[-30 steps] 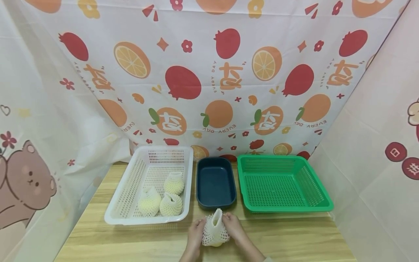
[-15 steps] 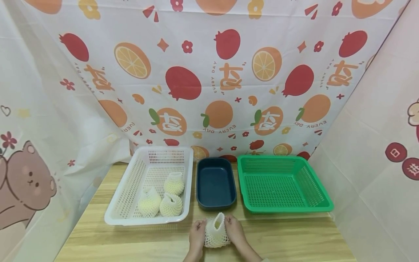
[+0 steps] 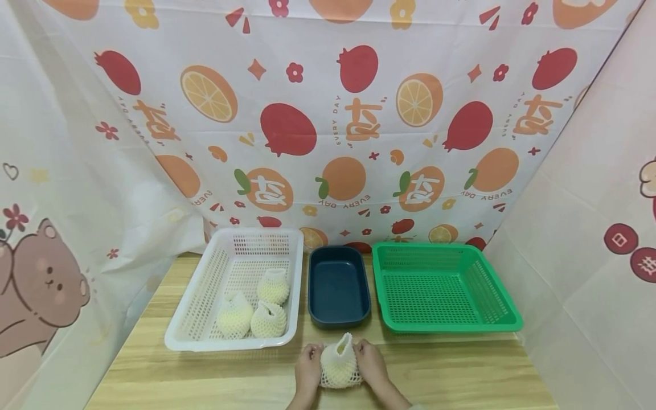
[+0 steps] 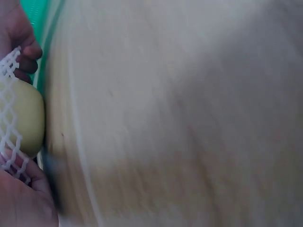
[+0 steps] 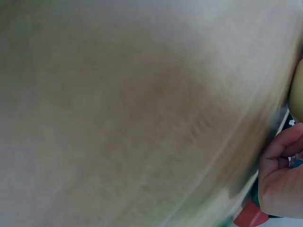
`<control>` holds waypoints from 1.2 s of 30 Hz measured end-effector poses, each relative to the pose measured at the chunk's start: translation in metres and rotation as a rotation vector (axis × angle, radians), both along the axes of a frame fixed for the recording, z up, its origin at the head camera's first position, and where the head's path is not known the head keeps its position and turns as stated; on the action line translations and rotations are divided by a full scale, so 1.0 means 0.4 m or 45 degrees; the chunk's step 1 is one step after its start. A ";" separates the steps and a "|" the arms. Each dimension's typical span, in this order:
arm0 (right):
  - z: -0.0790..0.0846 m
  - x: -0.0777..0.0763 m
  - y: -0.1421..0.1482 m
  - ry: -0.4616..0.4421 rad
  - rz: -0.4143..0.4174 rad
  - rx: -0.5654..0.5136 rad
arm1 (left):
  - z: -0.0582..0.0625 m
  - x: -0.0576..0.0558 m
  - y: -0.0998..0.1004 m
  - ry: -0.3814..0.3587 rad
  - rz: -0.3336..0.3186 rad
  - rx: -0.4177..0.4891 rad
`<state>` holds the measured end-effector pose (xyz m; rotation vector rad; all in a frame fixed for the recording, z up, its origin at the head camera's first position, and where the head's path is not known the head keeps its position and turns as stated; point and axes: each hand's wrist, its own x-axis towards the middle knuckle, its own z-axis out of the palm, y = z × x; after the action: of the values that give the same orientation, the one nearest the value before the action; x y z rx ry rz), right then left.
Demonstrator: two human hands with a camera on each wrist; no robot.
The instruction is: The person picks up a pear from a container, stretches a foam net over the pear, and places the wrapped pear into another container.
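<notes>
In the head view, a white foam fruit net point(image 3: 340, 364) stands at the front of the table, its narrow collar upward and its mesh stretched wide below. My left hand point(image 3: 308, 367) pinches its left side, and my right hand point(image 3: 371, 364) pinches the right side, fingers curled. Inside the net is a pale yellow round fruit point(image 4: 32, 118); the left wrist view shows part of its smooth skin bare beyond the mesh. At the right edge of the right wrist view, the fruit point(image 5: 297, 94) appears just above my curled right fingers point(image 5: 279, 146).
Several steps of containers line the back: a white basket point(image 3: 174, 343) with 3 netted fruits point(image 3: 269, 320), a dark blue tray point(image 3: 338, 285), and a green basket point(image 3: 451, 328). A printed cloth point(image 3: 287, 131) hangs behind them. Wooden table point(image 3: 461, 370) lies in front.
Both hands have shifted slightly right with the net. The yellow fruit peeking from under the net a second ago is now covered by mesh in the head view.
</notes>
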<state>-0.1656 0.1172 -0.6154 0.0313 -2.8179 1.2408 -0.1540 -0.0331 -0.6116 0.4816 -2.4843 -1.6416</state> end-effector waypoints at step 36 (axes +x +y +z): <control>0.008 0.000 -0.001 0.008 0.005 0.465 | 0.006 0.005 -0.005 0.160 -0.247 -1.039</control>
<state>-0.1657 0.1166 -0.6124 0.0581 -2.9968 0.7082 -0.1519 -0.0351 -0.6093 0.0286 -2.8515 -0.5421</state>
